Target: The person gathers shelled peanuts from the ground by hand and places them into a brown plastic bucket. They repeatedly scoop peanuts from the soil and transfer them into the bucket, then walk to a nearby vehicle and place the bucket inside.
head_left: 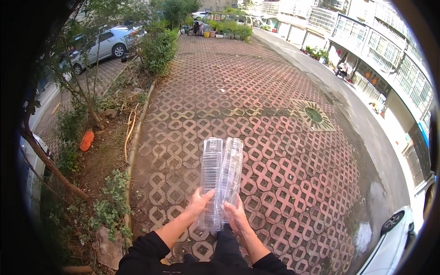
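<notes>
A long, clear plastic container point(220, 178) is held out in front of my body, above the paving. Lengthwise it looks split into two ribbed halves, slightly apart at the far end; whether they are joined cannot be told. My left hand point(200, 202) grips the left half near its close end, thumb on top. Around the close end of the right half is my right hand point(235, 213), its thumb also on top. Nothing shows inside the clear plastic. Part of the fingers is hidden beneath it.
Red interlocking grass pavers point(275, 165) cover the ground. A kerb point(137, 137) borders a planted bed with shrubs point(160, 51) on the left. A manhole cover point(313, 114) lies ahead right. White car point(392, 240) stands at lower right, silver car point(103, 44) beyond the bed.
</notes>
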Action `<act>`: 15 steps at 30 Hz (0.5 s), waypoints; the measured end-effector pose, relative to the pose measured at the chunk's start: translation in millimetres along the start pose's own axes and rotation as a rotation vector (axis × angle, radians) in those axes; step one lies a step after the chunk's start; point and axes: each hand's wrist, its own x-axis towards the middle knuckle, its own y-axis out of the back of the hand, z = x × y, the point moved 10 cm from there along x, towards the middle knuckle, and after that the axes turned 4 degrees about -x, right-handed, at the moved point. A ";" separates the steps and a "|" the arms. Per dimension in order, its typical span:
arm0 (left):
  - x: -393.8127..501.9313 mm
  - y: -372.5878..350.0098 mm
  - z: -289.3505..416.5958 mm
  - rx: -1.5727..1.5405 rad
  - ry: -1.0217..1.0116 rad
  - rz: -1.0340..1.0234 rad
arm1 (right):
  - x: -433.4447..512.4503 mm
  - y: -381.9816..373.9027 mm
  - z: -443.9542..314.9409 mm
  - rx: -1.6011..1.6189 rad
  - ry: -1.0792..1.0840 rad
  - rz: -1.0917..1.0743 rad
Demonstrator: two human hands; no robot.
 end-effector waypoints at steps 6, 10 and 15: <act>164.3 -55.8 51.5 -0.173 -0.063 -0.146 | 160.7 64.8 -55.4 0.149 -0.081 -0.065; 242.9 -49.0 92.3 -0.283 -0.025 -0.028 | 259.9 72.9 -94.5 0.128 -0.230 -0.120; 335.6 -48.0 136.7 -0.365 -0.041 0.037 | 383.6 72.7 -136.5 0.145 -0.301 -0.175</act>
